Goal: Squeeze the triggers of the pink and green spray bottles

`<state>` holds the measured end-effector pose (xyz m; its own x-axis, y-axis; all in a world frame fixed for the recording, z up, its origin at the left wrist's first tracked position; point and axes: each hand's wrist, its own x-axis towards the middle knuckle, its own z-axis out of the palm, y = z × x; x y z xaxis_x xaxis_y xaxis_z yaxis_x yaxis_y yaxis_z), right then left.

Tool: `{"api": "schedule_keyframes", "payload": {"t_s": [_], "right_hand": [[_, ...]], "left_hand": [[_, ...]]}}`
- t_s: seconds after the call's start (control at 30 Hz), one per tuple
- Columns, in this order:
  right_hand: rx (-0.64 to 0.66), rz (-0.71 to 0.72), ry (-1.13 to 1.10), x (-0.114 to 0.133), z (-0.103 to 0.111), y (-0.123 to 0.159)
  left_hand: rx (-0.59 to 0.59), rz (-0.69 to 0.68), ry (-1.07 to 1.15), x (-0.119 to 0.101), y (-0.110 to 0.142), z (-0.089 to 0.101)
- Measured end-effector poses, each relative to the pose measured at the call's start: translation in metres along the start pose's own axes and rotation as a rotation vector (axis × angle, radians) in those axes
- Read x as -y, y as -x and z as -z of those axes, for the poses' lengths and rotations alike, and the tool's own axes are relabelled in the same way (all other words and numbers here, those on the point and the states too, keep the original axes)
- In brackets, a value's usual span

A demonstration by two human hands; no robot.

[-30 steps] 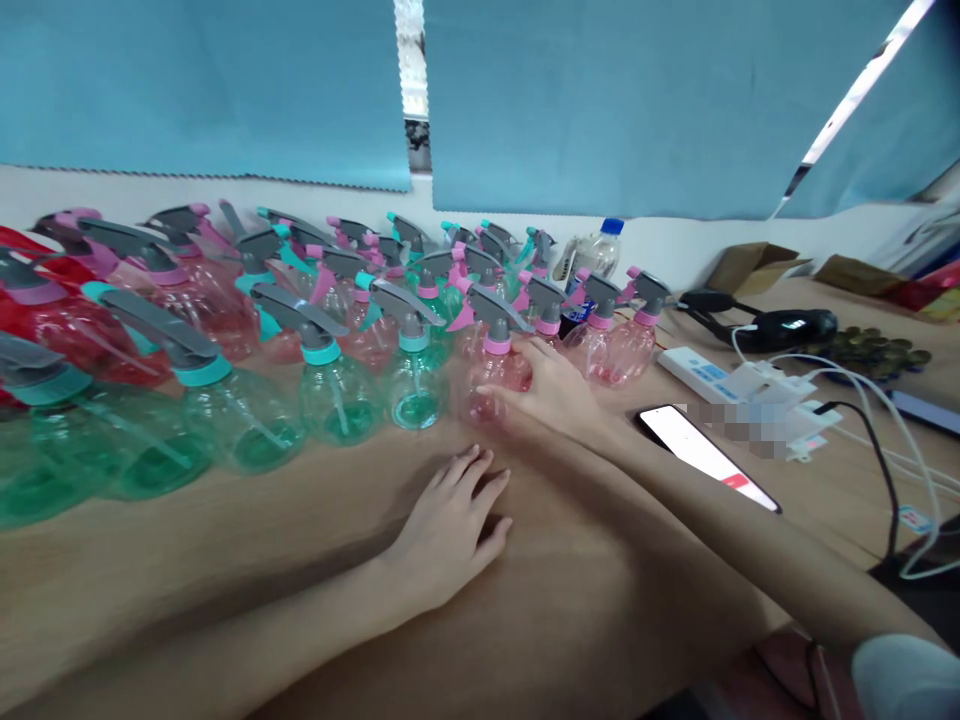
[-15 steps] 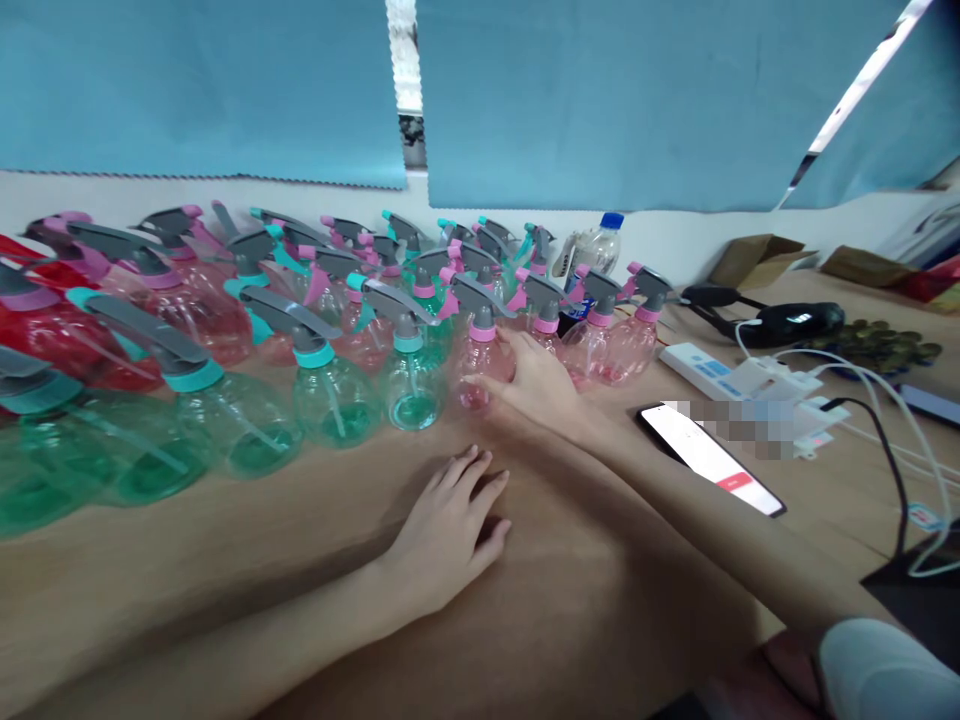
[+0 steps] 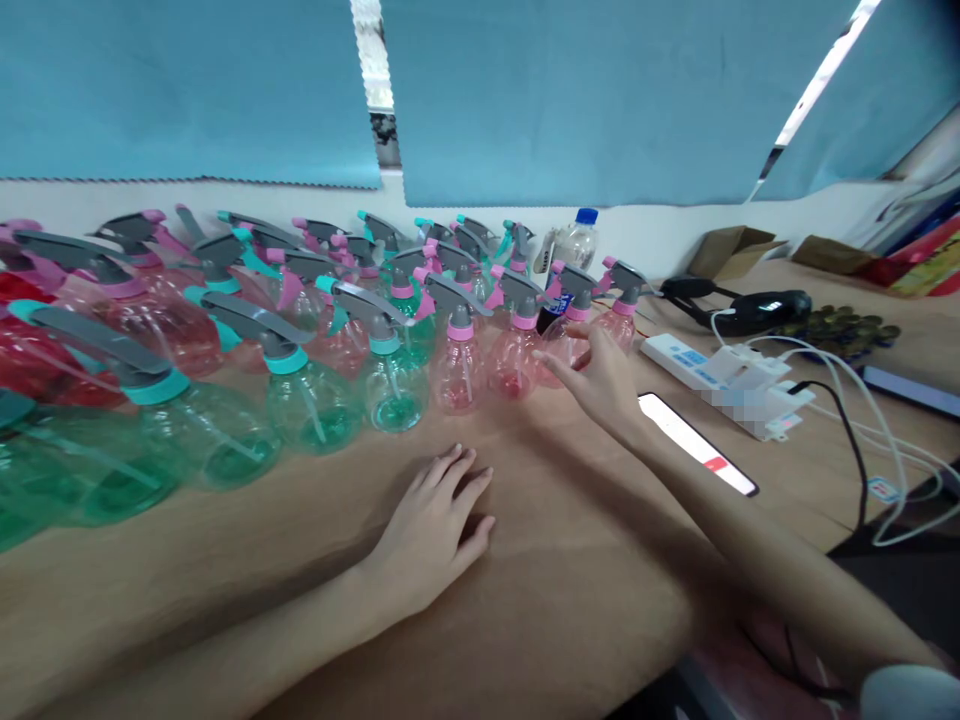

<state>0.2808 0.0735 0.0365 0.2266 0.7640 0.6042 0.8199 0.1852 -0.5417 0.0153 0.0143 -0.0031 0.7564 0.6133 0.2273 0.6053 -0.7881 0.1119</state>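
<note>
My left hand (image 3: 433, 525) lies flat on the wooden table (image 3: 562, 600), fingers stretched out, holding nothing. My right hand (image 3: 600, 380) hovers open in front of the pink spray bottles, fingers spread, nearest to the pink bottle (image 3: 564, 345) beside it and apart from the pink bottle (image 3: 459, 368) further left. Several pink and green spray bottles with grey triggers stand in rows across the left and back of the table; a green bottle (image 3: 394, 380) stands next to the pink ones.
A lit phone (image 3: 697, 445) lies just right of my right hand. A white power strip (image 3: 720, 375) with chargers and cables sits behind it. A black device (image 3: 765, 310), coins (image 3: 847, 330), cardboard boxes (image 3: 731, 250) and a water bottle (image 3: 574, 240) stand at the back right.
My right hand has let go of the pink bottle it was touching and moved right, now open in the air. My left hand has stayed flat. The view has shifted slightly right.
</note>
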Motion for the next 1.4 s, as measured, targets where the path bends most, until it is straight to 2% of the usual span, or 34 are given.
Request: {"api": "schedule_keyframes", "payload": {"t_s": [0.2,0.37,0.6,0.83,1.07,1.13,1.23,1.4], "right_hand": [[0.041,-0.030,-0.023,0.008,-0.016,-0.007],[0.100,-0.076,0.045,0.013,-0.026,-0.013],[0.151,-0.092,0.099,0.016,-0.027,-0.004],[0.179,-0.059,0.117,0.020,-0.002,0.015],[0.214,-0.072,0.154,0.029,0.054,0.068],[0.177,-0.095,0.168,0.031,0.067,0.074],[0.198,-0.007,-0.005,0.029,0.074,0.064],[0.427,0.028,-0.423,0.023,0.061,0.031]], "left_hand": [[0.008,0.000,0.012,0.001,0.000,0.001],[0.022,0.004,0.008,0.000,0.000,0.000],[0.005,0.004,0.026,0.001,0.001,-0.001],[0.008,0.004,0.036,0.001,0.000,0.001],[0.001,-0.003,0.006,0.001,0.000,0.001],[0.001,-0.002,0.012,0.001,0.000,0.001],[-0.003,-0.004,0.015,0.002,0.000,0.000],[-0.007,-0.013,0.006,0.001,0.000,0.000]]}}
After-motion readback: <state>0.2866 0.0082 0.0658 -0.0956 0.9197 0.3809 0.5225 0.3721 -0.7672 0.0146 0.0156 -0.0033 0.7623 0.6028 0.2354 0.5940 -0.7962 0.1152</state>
